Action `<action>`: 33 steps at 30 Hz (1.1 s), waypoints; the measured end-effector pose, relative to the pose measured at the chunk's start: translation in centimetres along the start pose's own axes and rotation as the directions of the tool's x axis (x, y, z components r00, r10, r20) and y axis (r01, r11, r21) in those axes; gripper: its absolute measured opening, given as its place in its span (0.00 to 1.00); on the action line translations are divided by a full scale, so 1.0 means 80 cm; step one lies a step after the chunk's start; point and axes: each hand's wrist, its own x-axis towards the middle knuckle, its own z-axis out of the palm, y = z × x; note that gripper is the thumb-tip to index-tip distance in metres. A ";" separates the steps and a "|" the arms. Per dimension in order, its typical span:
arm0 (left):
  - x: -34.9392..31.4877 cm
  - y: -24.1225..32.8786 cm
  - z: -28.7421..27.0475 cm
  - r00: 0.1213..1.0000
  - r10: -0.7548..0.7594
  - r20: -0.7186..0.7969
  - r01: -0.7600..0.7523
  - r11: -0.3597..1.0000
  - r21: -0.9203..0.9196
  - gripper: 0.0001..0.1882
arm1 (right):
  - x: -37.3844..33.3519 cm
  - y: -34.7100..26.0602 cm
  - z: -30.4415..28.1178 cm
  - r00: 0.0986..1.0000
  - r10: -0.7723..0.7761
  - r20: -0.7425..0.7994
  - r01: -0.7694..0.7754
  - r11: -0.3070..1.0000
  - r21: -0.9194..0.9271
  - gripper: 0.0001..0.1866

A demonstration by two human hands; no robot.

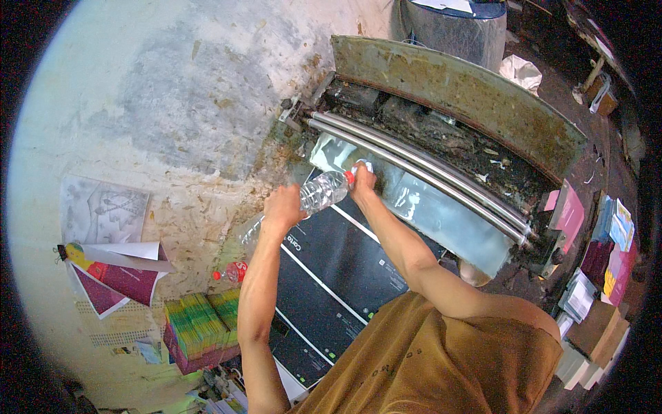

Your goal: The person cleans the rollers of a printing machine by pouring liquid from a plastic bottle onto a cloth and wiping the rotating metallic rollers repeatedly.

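Note:
My left hand (283, 205) is wrapped round a clear plastic bottle (323, 193), which lies tilted with its red cap (349, 178) toward my right hand. My right hand (365, 182) is closed beside the cap, on what looks like a white wad of cloth or paper (363, 165); the finger details are small. It is over the near edge of a shiny bluish panel (441, 214), which lies along two steel rollers (420, 176). Below both arms are dark printed sheets (341, 259) with white dividing stripes.
A rusty metal guard (455, 90) rises behind the rollers, with a grey drum (458, 34) beyond. At left, another red-capped bottle (235, 272) is near green-yellow printed stacks (200, 321). Papers hang on the stained wall (186, 90). Boxes and booklets (593, 317) are piled at right.

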 end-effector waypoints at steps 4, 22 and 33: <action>0.005 0.007 -0.009 1.000 0.010 -0.011 -0.011 0.999 -0.043 0.27 | 0.014 -0.007 -0.003 0.999 -0.015 0.030 0.015 1.000 0.014 0.20; -0.060 -0.002 0.121 0.903 -0.321 -0.284 -0.125 0.436 -0.891 0.36 | -0.085 -0.084 0.014 0.854 -0.058 0.517 0.199 0.954 -0.222 0.23; -0.208 0.013 0.151 0.716 -0.620 -0.322 -0.171 0.291 -0.941 0.34 | -0.107 -0.223 0.145 0.340 -0.120 0.933 0.911 -0.202 -0.359 0.27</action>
